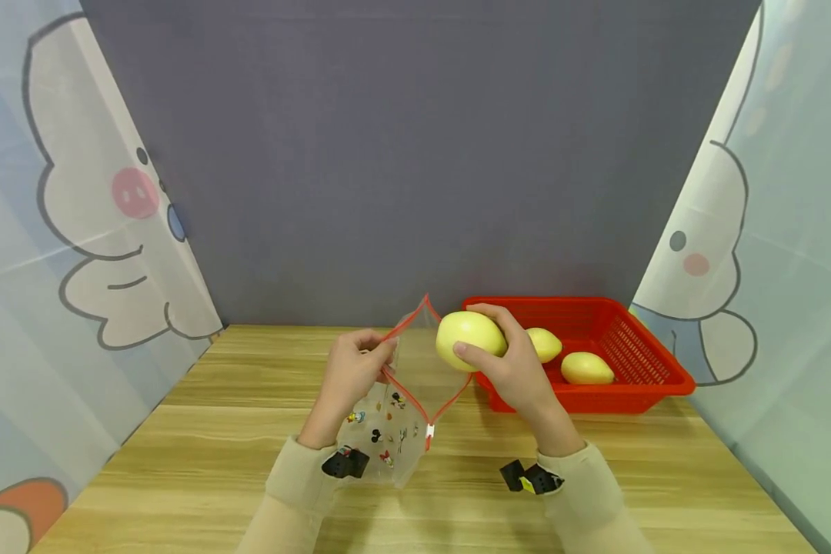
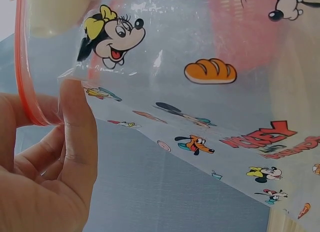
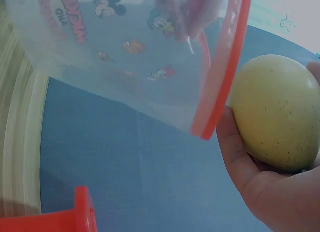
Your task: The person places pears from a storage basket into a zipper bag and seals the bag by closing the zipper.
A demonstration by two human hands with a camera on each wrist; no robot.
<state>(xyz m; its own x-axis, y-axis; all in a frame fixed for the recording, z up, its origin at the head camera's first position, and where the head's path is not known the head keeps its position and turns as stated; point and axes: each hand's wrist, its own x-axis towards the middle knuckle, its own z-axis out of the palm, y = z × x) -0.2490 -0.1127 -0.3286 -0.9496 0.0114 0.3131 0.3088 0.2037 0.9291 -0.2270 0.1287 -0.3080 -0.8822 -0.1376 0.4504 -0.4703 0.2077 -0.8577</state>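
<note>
A clear zip bag (image 1: 388, 438) with a red zip edge, a white slider and cartoon prints hangs close over the table. My left hand (image 1: 355, 368) pinches its rim at the left side, with finger and thumb on the film in the left wrist view. The bag's mouth gapes in a diamond shape. My right hand (image 1: 522, 371) grips a smooth, pale yellow oval fruit (image 1: 467, 338), which overlaps the right side of the mouth. Dark specks dot the fruit (image 3: 277, 112) in the right wrist view, where it lies just outside the red edge.
Behind the right hand stands a red plastic basket (image 1: 637, 388) with slotted sides. In it lie a yellow fruit (image 1: 586, 368) and another yellow fruit (image 1: 545, 345), partly hidden by the hand. A grey panel (image 1: 415, 154) backs the wooden table (image 1: 215, 446), with printed curtains on both sides.
</note>
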